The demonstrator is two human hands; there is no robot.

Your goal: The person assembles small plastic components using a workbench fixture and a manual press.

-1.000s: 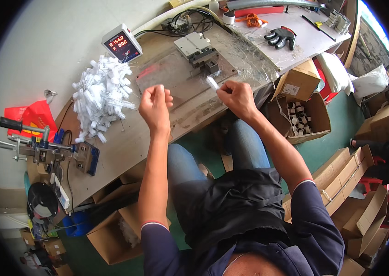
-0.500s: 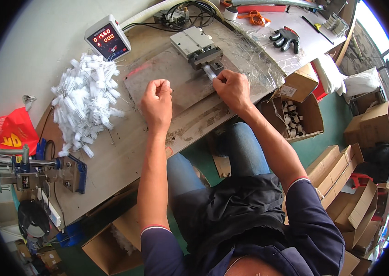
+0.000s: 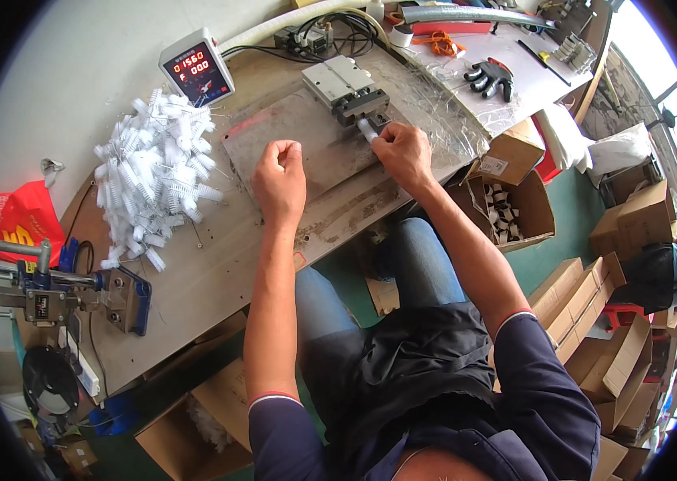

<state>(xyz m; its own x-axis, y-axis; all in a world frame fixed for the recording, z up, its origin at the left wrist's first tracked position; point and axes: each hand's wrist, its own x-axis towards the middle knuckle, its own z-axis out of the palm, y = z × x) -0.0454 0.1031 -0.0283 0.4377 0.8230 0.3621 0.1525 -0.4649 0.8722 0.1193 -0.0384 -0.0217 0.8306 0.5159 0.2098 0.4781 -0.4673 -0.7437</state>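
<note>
My right hand (image 3: 405,157) is pinched round a small white bristle brush (image 3: 366,129). The brush's far end meets the dark jaw block (image 3: 367,107) at the front of a metal clamping fixture (image 3: 340,81). To the left, my left hand (image 3: 281,181) hovers over the bench's metal plate (image 3: 306,143) with its fingers curled together; whether anything is inside them is hidden. A heap of white bristle brushes (image 3: 150,172) with thin wire stems lies further left on the bench.
A counter box with red digits (image 3: 197,70) stands behind the heap. At the left edge is a lever press (image 3: 106,297). A black work glove (image 3: 489,78) lies on the side table. An open carton (image 3: 535,216) of small pale pieces sits beyond my right forearm.
The view has shifted slightly. My right hand stays at the fixture with the brush, and my left hand keeps its curled shape over the plate.
</note>
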